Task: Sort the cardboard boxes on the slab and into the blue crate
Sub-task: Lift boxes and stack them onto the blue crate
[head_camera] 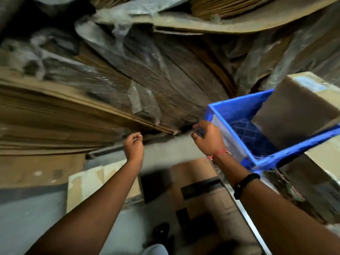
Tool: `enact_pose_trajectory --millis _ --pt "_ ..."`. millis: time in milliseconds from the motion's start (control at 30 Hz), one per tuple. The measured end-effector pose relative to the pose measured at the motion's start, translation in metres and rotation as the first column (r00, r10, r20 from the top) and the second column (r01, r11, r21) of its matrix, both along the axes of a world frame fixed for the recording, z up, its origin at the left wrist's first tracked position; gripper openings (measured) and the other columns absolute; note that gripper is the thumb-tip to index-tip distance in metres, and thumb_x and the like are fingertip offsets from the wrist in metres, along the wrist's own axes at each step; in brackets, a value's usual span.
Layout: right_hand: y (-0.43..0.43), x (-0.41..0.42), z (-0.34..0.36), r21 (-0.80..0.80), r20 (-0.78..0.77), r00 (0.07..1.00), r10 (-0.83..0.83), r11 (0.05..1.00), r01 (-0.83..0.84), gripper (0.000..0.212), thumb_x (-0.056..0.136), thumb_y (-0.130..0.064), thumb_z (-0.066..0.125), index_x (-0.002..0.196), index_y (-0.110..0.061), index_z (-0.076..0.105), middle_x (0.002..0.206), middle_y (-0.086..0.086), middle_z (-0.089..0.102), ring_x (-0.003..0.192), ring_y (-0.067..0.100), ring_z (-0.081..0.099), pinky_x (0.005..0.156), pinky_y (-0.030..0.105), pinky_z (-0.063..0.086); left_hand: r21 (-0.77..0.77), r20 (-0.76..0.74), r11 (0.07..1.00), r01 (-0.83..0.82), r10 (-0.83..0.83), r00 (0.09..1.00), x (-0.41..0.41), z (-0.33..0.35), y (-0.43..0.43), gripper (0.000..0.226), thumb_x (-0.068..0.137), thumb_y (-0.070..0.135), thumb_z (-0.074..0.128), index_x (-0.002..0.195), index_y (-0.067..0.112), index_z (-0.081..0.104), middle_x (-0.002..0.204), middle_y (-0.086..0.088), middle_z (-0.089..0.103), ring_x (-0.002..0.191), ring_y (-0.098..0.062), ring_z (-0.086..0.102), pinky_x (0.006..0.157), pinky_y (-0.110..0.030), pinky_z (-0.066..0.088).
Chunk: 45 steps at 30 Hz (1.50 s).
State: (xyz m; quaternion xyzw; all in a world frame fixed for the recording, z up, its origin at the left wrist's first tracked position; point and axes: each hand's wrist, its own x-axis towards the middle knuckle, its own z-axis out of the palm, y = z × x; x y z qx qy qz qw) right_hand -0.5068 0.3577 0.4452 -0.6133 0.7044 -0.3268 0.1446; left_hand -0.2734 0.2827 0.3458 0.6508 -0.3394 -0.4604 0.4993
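Biggest thing here by far is the stacks of flattened cardboard (77, 111), wrapped in plastic film (139, 57). They fill the whole top and left of the view, and their lower edge hangs right over the far edge of the slab (165, 150).

Next down is a large cardboard box (303, 105) on the right. The blue crate (239, 105) is tilted up against it, above the right end of the slab. The box might be sitting inside the crate or just behind it; the blur makes that impossible to call. The crate's lattice floor is bare where it shows.

Below the slab's near edge there's a pale box (92, 183) on the left and a brown box with black tape (200, 183) beside it.

Now the hands. The right hand (207, 138) is pressed up against the crate's left wall, fingers curled tight with something dark bluish between them. Whether it's really gripping the crate, I can't tell.

The left hand (133, 146) is up at the slab's far edge, just under the cardboard stacks. Its fingers are curled into the palm with the thumb meeting them, and nothing shows in them.

Small stuff: there's a black wristband (246, 183) on the right forearm and a red thread (220, 153) at that wrist.
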Motion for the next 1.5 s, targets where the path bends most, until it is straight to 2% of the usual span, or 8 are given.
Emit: enact_pose_trajectory --millis 367,500,667,933,1100,1267,1400,1500 --pt "-0.063 0.167 -0.044 0.203 0.115 0.960 0.254 0.940 -0.273 0.020 0.083 -0.020 0.069 0.100 -0.010 0.072 0.101 0.011 0.072 0.096 0.026 0.066 0.083 0.029 0.049 0.281 -0.076 0.919 -0.278 0.310 0.948 0.155 -0.058 0.077 0.030 0.086 -0.002 0.052 0.075 0.021 0.067 0.080 -0.006 0.068 0.079 -0.026 0.060 0.073 -0.032 0.043" --pt "-0.072 0.224 -0.088 0.307 0.276 0.950 0.148 0.923 -0.233 0.024 0.083 -0.024 0.072 0.104 -0.013 0.071 0.108 0.007 0.068 0.100 0.025 0.061 0.090 0.036 0.050 0.290 0.008 0.931 -0.221 0.228 0.974 0.192 -0.060 0.036 0.027 0.088 0.002 0.053 0.076 0.022 0.066 0.096 -0.011 0.070 0.086 -0.026 0.063 0.077 -0.032 0.045" --pt "-0.089 0.269 -0.156 0.456 0.433 0.896 -0.102 0.882 -0.120 0.023 0.081 -0.022 0.073 0.102 -0.012 0.073 0.109 0.006 0.070 0.099 0.021 0.064 0.083 0.020 0.043 0.307 0.137 0.951 -0.035 -0.008 0.991 0.216 -0.082 -0.046 0.023 0.087 0.006 0.056 0.078 0.024 0.067 0.104 -0.011 0.072 0.102 -0.031 0.065 0.087 -0.036 0.049" --pt "-0.104 0.310 -0.255 0.666 0.562 0.468 -0.682 0.709 0.233 0.047 0.084 -0.013 0.068 0.129 -0.007 0.056 0.111 0.003 0.063 0.101 0.019 0.059 0.078 0.022 0.040 0.357 0.304 0.865 0.352 -0.464 0.832 0.224 -0.152 -0.152 0.019 0.090 0.006 0.059 0.089 0.022 0.069 0.107 -0.008 0.071 0.104 -0.026 0.064 0.098 -0.037 0.050" --pt "-0.105 0.338 -0.335 0.781 0.549 0.057 -0.834 0.537 0.318 0.062 0.084 -0.007 0.062 0.142 -0.009 0.041 0.130 0.011 0.059 0.109 0.023 0.057 0.080 0.027 0.044 0.514 0.329 0.639 0.572 -0.762 0.557 0.223 -0.224 -0.193 0.009 0.090 0.013 0.065 0.097 0.016 0.070 0.106 -0.006 0.069 0.106 -0.025 0.063 0.095 -0.031 0.047" --pt "-0.095 0.372 -0.411 0.846 0.480 -0.147 -0.865 0.411 0.339 0.072 0.083 -0.009 0.067 0.147 -0.012 0.035 0.141 0.011 0.049 0.116 0.024 0.052 0.093 0.029 0.038 0.635 0.318 0.457 0.623 -0.890 0.328 0.232 -0.296 -0.218 0.030 0.088 0.026 0.070 0.116 0.013 0.068 0.112 -0.001 0.066 0.108 -0.019 0.060 0.093 -0.027 0.044" --pt "-0.086 0.400 -0.468 0.876 0.439 -0.242 -0.866 0.352 0.328 0.063 0.087 -0.001 0.065 0.144 -0.008 0.037 0.120 0.003 0.054 0.108 0.018 0.049 0.093 0.028 0.037 0.681 0.324 0.370 0.632 -0.926 0.192 0.240 -0.355 -0.238 0.042 0.089 0.029 0.070 0.125 0.011 0.062 0.120 -0.006 0.064 0.113 -0.022 0.058 0.101 -0.033 0.043" --pt "-0.085 0.419 -0.510 0.917 0.374 -0.289 -0.881 0.306 0.256 0.080 0.086 -0.009 0.067 0.152 -0.017 0.022 0.148 0.008 0.040 0.131 0.030 0.043 0.108 0.042 0.037 0.710 0.341 0.345 0.614 -0.931 0.128 0.252 -0.396 -0.254 0.050 0.088 0.030 0.070 0.132 0.011 0.056 0.131 -0.011 0.059 0.120 -0.026 0.056 0.106 -0.037 0.042"
